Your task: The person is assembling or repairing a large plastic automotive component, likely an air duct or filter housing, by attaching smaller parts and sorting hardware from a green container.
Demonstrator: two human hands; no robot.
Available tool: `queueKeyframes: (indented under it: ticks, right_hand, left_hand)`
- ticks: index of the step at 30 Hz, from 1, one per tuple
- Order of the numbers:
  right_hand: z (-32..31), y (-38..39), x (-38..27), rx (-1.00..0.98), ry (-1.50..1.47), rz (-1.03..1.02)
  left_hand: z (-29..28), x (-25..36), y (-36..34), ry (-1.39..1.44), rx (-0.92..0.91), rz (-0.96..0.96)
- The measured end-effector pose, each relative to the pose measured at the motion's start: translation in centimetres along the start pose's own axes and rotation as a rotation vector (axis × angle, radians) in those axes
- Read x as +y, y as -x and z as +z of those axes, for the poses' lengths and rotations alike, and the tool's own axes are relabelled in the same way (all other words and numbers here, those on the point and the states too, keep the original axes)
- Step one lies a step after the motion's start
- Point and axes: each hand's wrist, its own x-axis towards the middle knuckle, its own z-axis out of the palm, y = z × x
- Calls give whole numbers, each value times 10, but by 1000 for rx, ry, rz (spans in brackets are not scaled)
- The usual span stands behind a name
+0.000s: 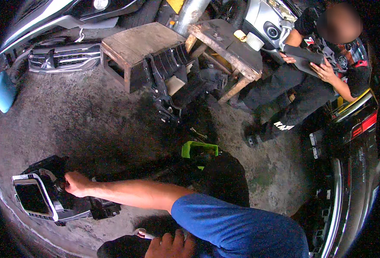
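My right arm, in a blue sleeve, stretches across to the left. At its end my right hand (76,185) is closed at the inner side of a black plastic car part (72,208); what its fingers grip is hidden. A silver-edged rectangular frame (51,206) forms the part's left end, and the part lies on the floor. Low in the picture, my left hand (170,247) has its fingers curled, cut off by the lower edge. Beside it juts a small pale narrow thing (143,234), too unclear to name; I cannot make out whether the hand holds it.
Ahead stand two wooden tables (142,38) (228,41), with a black plastic panel (164,81) leaning nearby. A green container (200,154) sits on the floor. A car grille (65,58) lies far left. Another person (301,81) sits at right, holding a dark part, near a dark bumper (349,185).
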Motion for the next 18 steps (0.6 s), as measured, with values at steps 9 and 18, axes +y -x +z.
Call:
queueKeyframes:
  ticks: [9,18]
  right_hand:
    - [14,-1,17,37,54,-46]
    - [8,-3,4,-44,-53,-5]
  left_hand:
    - [-1,1,-4,-10,25,17]
    - [3,-3,3,11,43,-4]
